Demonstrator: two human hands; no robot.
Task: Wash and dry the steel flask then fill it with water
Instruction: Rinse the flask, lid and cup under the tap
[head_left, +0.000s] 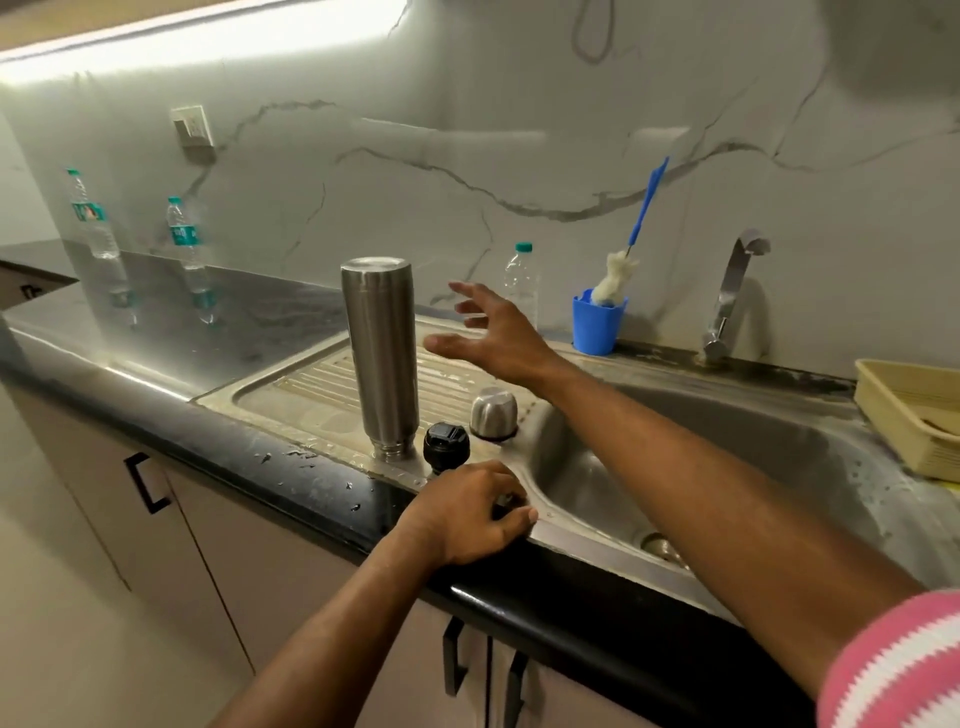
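steel flask (382, 358) stands mouth-down on sink drainboard (291, 395) | black stopper (445, 447), steel cap (493, 413) just right of flask's base | my right hand (488, 338) right of flask, not touching, fingers spread open | my left hand (467, 512) in front of flask on sink rim, fingers loosely bent, holding nothing

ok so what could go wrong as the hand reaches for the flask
1. The flask stands upside down on its narrow mouth on the ribbed drainboard; a nudge from the open right hand could topple it.
2. If it falls, it could knock the black stopper and steel cap beside it into the sink.
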